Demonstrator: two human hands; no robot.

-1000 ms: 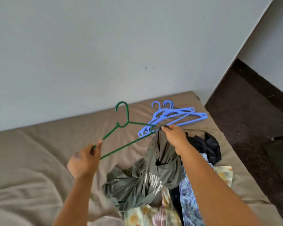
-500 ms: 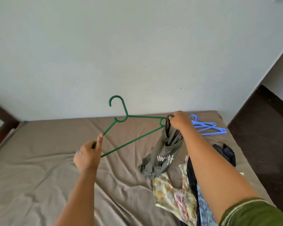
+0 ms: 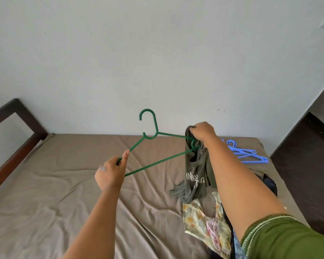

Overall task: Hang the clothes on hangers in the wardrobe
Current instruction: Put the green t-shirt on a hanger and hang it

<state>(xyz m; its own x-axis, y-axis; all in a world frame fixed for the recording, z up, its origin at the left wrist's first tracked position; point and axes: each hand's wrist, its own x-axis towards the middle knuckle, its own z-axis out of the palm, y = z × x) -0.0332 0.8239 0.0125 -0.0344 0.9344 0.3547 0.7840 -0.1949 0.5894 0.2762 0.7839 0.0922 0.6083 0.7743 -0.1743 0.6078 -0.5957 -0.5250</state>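
Observation:
A green plastic hanger (image 3: 151, 135) is held up over the bed, hook upward. My left hand (image 3: 111, 171) grips its left end. My right hand (image 3: 202, 132) pinches the top of an olive-grey T-shirt (image 3: 195, 176) with white lettering, right at the hanger's right end. The shirt's top edge is bunched round that end and the rest hangs down, its lower edge near the pile below.
Several blue hangers (image 3: 245, 154) lie at the bed's far right corner. A pile of clothes, with a floral piece (image 3: 204, 221) and a dark garment (image 3: 269, 184), lies under my right arm. The brown sheet (image 3: 54, 193) covers the bed; a dark bed frame (image 3: 17, 146) runs on the left.
Both hands lifted the hanger and the shirt higher off the bed. The shirt now hangs almost free of the pile, and the view tilted up toward the wall.

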